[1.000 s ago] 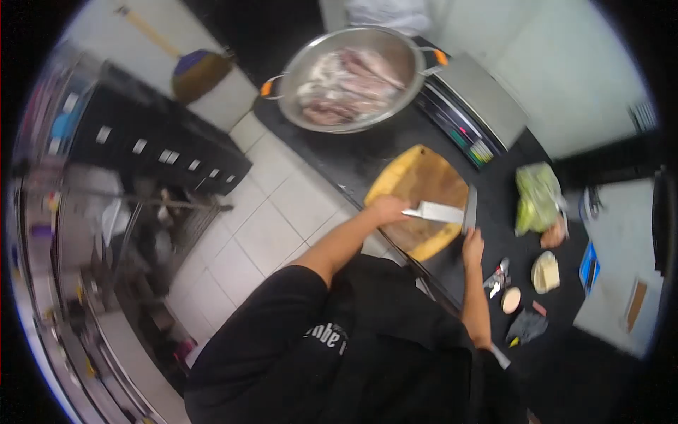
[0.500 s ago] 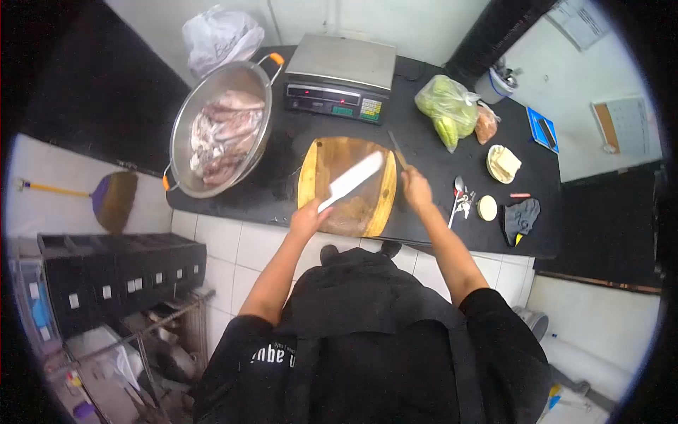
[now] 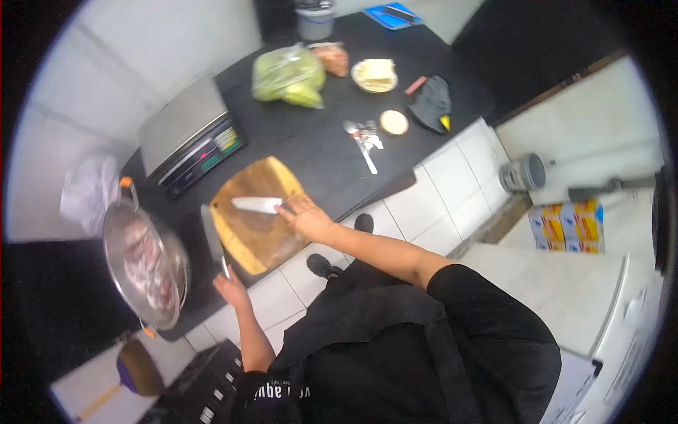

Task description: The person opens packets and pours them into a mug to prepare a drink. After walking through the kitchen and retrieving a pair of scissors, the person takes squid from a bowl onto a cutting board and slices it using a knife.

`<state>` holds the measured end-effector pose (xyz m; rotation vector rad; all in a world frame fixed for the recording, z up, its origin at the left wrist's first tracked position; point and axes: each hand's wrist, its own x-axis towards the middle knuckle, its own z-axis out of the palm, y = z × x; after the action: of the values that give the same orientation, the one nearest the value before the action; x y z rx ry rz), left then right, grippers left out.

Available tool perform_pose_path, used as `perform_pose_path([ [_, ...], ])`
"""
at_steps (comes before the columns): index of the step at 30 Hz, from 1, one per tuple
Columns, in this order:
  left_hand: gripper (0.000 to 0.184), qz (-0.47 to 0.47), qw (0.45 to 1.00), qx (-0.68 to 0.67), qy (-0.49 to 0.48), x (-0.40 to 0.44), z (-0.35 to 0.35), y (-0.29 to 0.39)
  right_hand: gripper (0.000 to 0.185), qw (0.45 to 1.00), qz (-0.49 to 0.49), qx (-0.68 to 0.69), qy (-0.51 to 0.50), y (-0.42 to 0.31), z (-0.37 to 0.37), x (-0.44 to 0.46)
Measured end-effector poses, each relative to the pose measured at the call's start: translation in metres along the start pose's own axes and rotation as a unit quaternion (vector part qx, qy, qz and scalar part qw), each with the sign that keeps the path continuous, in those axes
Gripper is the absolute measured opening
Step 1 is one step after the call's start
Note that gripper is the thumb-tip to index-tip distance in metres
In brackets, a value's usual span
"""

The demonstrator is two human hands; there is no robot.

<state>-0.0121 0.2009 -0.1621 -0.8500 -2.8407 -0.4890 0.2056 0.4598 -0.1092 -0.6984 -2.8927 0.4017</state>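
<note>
My left hand [image 3: 232, 288] is closed on the handle of a large knife [image 3: 212, 232], whose broad blade lies along the left edge of the wooden cutting board [image 3: 265, 244]. Over the board, my right hand [image 3: 309, 218] grips a second knife [image 3: 256, 205], its bright blade pointing left. Whether either blade touches the surface is unclear. To the left stands a metal colander-like bowl [image 3: 180, 265] with orange handle grips, holding pale pinkish squid-like pieces [image 3: 147, 265].
A scale [image 3: 185, 127] sits behind the board. Farther right are a bag of green produce [image 3: 288, 74], a bowl with a pale block [image 3: 376, 74], a spoon [image 3: 362, 150], a round pale item [image 3: 393, 122] and a dark cloth [image 3: 431, 102]. A bucket [image 3: 522, 173] stands on the floor.
The view has turned to the right. My left hand's knife went from above the board to its left side. My right hand's knife came from the right side to over the board.
</note>
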Motion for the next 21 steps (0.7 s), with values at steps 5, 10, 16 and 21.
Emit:
perform_pose_path([
  [5, 0.041, -0.036, 0.994, 0.091, 0.051, 0.001, 0.016, 0.014, 0.059, 0.993, 0.086, 0.061, 0.052, 0.049, -0.053, -0.07],
  [10, 0.059, -0.087, 0.984, 0.156, 0.02, 0.007, -0.005, 0.142, 0.055, 0.964, 0.223, 0.064, 0.126, 0.152, -0.091, -0.177],
  [16, 0.061, 0.286, 0.948, -0.139, 0.013, -0.055, 0.009, 0.428, 0.063, 0.895, 0.355, 0.156, 0.221, 0.268, -0.147, -0.302],
  [21, 0.063, 0.415, 0.889, -0.191, -0.024, -0.124, 0.059, 0.612, 0.026, 0.88, 0.411, 0.175, 0.16, 0.382, -0.207, -0.402],
])
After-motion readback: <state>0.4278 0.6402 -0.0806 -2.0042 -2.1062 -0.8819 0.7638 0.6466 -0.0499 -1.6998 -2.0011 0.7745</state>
